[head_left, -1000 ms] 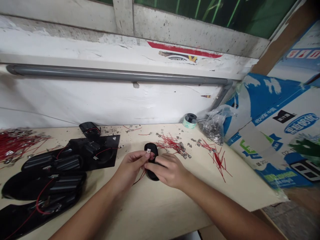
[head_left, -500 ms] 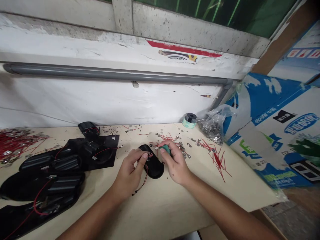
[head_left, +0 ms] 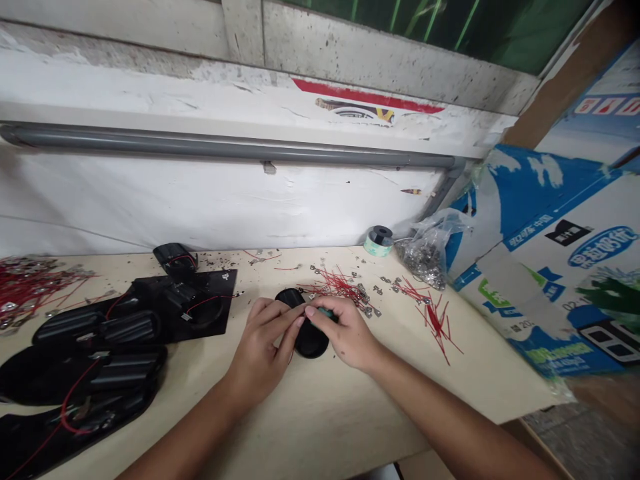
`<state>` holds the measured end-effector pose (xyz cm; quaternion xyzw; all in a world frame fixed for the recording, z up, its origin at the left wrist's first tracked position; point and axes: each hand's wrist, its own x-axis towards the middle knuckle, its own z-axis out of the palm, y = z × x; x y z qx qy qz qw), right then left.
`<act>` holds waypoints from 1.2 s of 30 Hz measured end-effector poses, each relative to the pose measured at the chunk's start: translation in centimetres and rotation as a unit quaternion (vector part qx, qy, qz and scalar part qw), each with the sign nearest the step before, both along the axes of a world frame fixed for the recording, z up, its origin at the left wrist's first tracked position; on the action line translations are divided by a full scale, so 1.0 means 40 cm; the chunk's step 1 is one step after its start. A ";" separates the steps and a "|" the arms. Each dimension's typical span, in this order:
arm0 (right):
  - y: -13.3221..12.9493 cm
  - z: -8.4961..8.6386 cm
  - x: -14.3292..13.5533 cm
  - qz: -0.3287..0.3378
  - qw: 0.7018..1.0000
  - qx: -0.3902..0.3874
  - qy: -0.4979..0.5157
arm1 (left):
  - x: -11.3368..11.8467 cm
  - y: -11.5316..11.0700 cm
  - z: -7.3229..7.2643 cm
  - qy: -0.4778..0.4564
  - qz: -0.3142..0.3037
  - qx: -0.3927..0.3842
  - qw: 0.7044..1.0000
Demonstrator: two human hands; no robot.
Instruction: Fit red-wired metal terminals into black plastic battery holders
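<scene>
A black oval plastic casing point(head_left: 311, 345) lies on the table beneath both hands, its middle covered by the fingers. Over its left side, my left hand point(head_left: 265, 340) is closed in a pinch; whatever lies between the fingertips is hidden. My right hand point(head_left: 350, 333) is wrapped round a small green object point(head_left: 327, 312), mostly covered by thumb and fingers. The fingertips of both hands meet just above the casing.
Red wires with metal tabs point(head_left: 345, 283) lie just beyond the hands, more red wires point(head_left: 437, 323) to the right. Black casings with wires point(head_left: 127, 370) crowd the left. A green tape roll point(head_left: 379, 243) and a plastic bag of metal parts point(head_left: 425, 257) stand near the wall.
My hands have come together over the casing, the right moving left until the fingertips meet. The red-and-black wires that hung below my left hand are out of sight.
</scene>
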<state>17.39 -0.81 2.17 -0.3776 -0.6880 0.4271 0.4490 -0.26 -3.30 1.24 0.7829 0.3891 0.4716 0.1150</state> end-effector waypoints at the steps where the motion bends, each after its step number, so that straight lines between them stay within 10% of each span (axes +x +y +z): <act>1: 0.000 0.001 -0.001 -0.001 1.000 -0.001 -0.001 | 0.001 -0.001 0.000 0.005 -0.005 0.003 1.000; 13: -0.008 0.000 0.008 -0.030 0.999 0.005 0.038 | 0.001 0.000 0.002 0.015 0.080 -0.093 0.992; 36: -0.012 -0.005 0.010 0.039 0.993 0.031 -0.104 | 0.011 -0.007 0.010 0.050 0.041 -0.107 0.992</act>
